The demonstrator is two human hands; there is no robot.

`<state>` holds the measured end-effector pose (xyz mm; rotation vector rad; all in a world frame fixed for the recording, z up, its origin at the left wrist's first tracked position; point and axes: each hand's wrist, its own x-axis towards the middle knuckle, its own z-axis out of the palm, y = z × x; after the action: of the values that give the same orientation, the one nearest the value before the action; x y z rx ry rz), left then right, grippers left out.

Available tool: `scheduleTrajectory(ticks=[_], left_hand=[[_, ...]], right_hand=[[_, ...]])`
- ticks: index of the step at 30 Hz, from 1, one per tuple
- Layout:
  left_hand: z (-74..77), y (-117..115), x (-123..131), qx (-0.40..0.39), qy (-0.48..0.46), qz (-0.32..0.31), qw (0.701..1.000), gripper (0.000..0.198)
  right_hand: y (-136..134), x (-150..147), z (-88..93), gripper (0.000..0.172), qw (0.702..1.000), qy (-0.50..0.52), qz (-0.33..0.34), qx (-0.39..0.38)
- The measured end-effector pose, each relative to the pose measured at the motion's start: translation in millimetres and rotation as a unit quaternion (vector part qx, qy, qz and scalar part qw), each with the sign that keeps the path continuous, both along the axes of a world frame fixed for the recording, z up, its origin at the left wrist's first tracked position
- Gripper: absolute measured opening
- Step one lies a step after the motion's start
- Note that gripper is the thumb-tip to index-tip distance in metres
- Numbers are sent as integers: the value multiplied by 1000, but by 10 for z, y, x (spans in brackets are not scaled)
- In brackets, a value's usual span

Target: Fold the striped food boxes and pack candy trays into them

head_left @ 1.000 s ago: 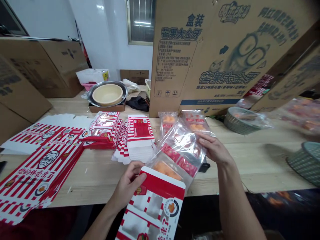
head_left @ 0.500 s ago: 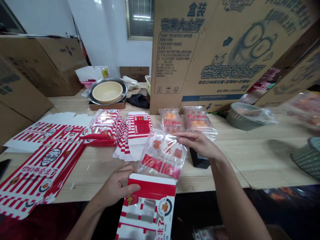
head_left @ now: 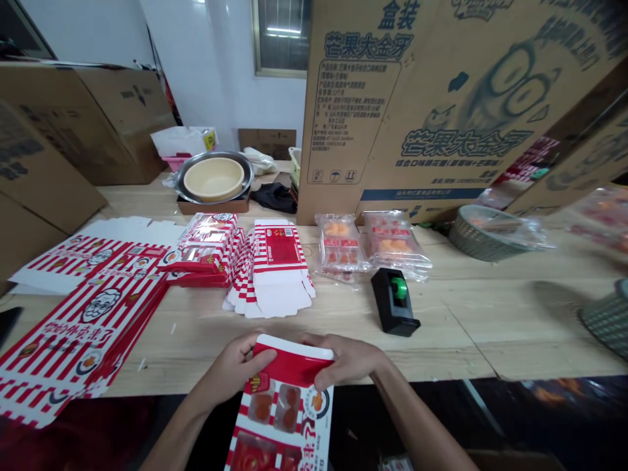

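Note:
Both hands hold a red-and-white printed cardboard food box (head_left: pixel 282 409) upright at the front edge of the wooden table (head_left: pixel 441 333). My left hand (head_left: pixel 235 366) grips its left side near the open top, and my right hand (head_left: pixel 346 360) pinches the top edge. Orange and red food in a clear packet shows through the box's windows. Two more clear packets of orange food (head_left: pixel 341 245) (head_left: pixel 395 242) lie farther up the table. Beyond my hands is a stack of flat white-and-red box blanks (head_left: pixel 277 265).
A black tape dispenser (head_left: pixel 395 301) with a green part stands right of centre. Striped printed sheets (head_left: pixel 83 333) cover the table's left. Large printed cartons (head_left: pixel 422 111) rise behind it. A woven basket (head_left: pixel 490 232) holds bagged goods, and a metal tray holds a cream bowl (head_left: pixel 213 178).
The clear packet has gone from above the box, and food now shows through the box's windows. My right hand has moved down onto the box's top edge, uncovering the tape dispenser.

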<state>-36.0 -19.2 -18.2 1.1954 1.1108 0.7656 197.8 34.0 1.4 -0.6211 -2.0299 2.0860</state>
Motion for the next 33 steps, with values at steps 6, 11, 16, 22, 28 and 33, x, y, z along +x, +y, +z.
scheduleTrajectory(ticks=[6,11,16,22,28,33], left_hand=[[-20,107,-35,-83,-110,138,981,39],[-61,104,197,63,-13,254,965,47],[195,-229,419,189,72,78,976,77],[243,-337,244,160,80,249,952,55],[238,-309,100,123,-6,371,920,55],[210,-327,30,16,-12,309,951,38]], right_hand=[[-203,-70,-173,30,962,146,-220,-73],[-271,-225,-32,27,943,161,-290,38],[-365,-489,303,26,884,118,-421,163],[-482,-468,256,27,837,134,-436,302],[-521,-389,-22,34,851,118,-499,115],[-645,-434,-49,39,889,131,-436,38]])
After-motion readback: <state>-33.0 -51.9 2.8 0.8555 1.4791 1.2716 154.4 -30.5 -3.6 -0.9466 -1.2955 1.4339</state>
